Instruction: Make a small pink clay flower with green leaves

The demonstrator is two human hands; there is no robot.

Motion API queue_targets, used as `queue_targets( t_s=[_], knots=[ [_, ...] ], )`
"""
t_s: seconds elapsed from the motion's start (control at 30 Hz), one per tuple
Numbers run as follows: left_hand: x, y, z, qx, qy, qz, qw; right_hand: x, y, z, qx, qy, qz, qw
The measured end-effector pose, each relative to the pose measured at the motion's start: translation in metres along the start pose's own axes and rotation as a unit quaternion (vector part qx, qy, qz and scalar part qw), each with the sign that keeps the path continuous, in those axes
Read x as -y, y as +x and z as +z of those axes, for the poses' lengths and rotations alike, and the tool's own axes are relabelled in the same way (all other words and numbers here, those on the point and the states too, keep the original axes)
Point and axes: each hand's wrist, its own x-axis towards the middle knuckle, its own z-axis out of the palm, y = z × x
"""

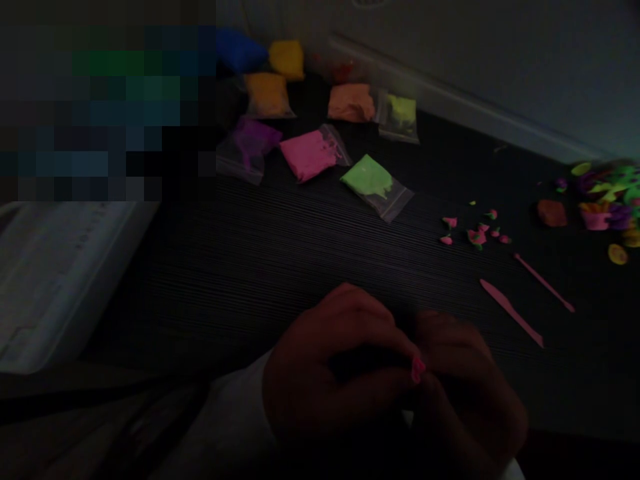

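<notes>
A small rolled piece of pink clay (pixel 418 370) sits between the fingertips of both hands, low in the picture. My left hand (pixel 340 353) is closed, with thumb and forefinger pinching it from the left. From the right, the closed fingers of my right hand (pixel 470 387) meet at the same piece. Beyond the hands lie several tiny pink clay buds with green bits (pixel 477 237). To the right rest a pink modelling knife (pixel 510 312) and a thin pink modelling stick (pixel 544 283), both apart from my hands.
Bags of clay lie at the back, among them pink (pixel 311 155), green (pixel 369 179), orange (pixel 267 93) and peach (pixel 351 103). A brown clay lump (pixel 552 213) is near a heap of coloured clay shapes (pixel 613 193). A pale plastic box (pixel 70 267) stands left.
</notes>
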Motion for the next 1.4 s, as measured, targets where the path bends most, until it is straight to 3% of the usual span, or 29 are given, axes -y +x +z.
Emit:
queue_targets(
  t_s=[0.7,1.07,1.4],
  knots=[
    [-0.003,0.003,-0.002,0.058,-0.159,-0.137,0.976,-0.002,0.000,0.001,-0.011,0.039,0.009,0.999],
    [0.010,0.000,0.003,0.086,-0.356,-0.223,0.903,-0.004,-0.002,0.002,0.002,0.021,0.021,1.000],
    [0.018,0.005,0.007,-0.008,-0.456,-0.258,0.852,-0.008,-0.004,0.004,-0.030,-0.006,0.052,0.998]
  ],
)
